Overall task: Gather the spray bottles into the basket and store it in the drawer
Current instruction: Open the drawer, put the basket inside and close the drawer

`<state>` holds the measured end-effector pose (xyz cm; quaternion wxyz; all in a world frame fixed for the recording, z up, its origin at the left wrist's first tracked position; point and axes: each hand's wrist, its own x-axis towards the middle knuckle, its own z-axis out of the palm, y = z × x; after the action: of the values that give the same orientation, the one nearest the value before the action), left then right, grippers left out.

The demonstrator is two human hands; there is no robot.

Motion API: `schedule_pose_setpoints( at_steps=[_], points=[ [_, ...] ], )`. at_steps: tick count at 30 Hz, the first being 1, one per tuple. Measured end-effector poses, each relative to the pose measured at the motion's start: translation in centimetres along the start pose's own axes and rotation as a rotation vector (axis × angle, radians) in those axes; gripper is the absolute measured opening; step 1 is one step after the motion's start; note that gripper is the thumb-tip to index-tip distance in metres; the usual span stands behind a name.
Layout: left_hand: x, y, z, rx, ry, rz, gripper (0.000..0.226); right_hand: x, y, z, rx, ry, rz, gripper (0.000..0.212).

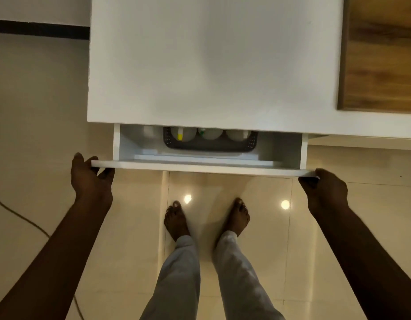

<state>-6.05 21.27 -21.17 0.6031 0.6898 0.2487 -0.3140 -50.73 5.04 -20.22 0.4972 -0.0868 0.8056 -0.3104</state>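
The drawer (207, 166) stands partly open under the white top (213, 65), which hides its back half. Inside sits the basket (211, 146), only its front wall showing, with three bottles (211, 133) cut off by the top. The left hand (91, 179) clasps the front panel's left end; the right hand (324, 190) grips its right end, fingers hidden.

A white drawer (204, 166) stands partly open under a white countertop (211, 65). Inside at 12 o'clock sits a dark basket (209, 145) holding spray bottles (210, 133). The left hand (91, 179) grips the drawer front's 9 o'clock end, the right hand (324, 190) its 3 o'clock end.
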Motion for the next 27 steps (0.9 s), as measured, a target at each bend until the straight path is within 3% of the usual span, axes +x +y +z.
schedule_pose_setpoints(
  at_steps=[5,8,11,21,27],
  points=[
    [1.3,1.1,2.5,0.069,-0.065,0.003,0.049,-0.3,-2.2,2.8,0.09,-0.059,0.015,0.039],
    [2.1,1.7,3.9,0.063,-0.093,-0.018,0.063,0.0,-3.1,4.3,0.14,-0.096,0.022,0.028],
    [2.2,2.1,4.9,0.017,-0.156,-0.028,0.063,0.1,-4.0,5.4,0.153,-0.14,0.028,0.007],
    [1.9,2.3,7.4,-0.092,-0.285,-0.011,0.062,0.7,-5.2,7.5,0.19,-0.191,0.008,0.006],
    [1.8,2.5,7.4,-0.306,-0.308,-0.062,0.059,0.5,-5.0,7.0,0.235,-0.266,0.05,0.017]
  ],
)
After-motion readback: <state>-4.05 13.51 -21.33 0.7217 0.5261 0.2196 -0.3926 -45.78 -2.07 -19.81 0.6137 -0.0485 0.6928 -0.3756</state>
